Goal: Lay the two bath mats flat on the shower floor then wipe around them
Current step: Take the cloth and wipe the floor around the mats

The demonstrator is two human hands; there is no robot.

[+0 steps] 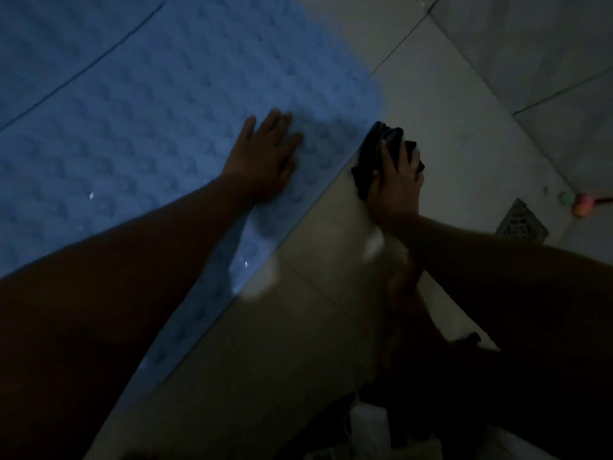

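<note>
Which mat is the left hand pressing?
The blue bath mat bordering the bare tile, under the left hand; the other mat lies past the seam.

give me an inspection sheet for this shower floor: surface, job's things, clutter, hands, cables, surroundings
surface: pale tiled floor, dimly lit, with shiny patches near the mat edge
job's things: near blue mat lies flat; second blue mat lies beyond it, a dark line between them; dark cloth on the tile beside the near mat's edge
clutter: small colourful object by the wall, too blurred to name
hands: left hand flat on the near mat; right hand presses the cloth
cables: nothing seen
surroundings: floor drain; tiled wall
</note>
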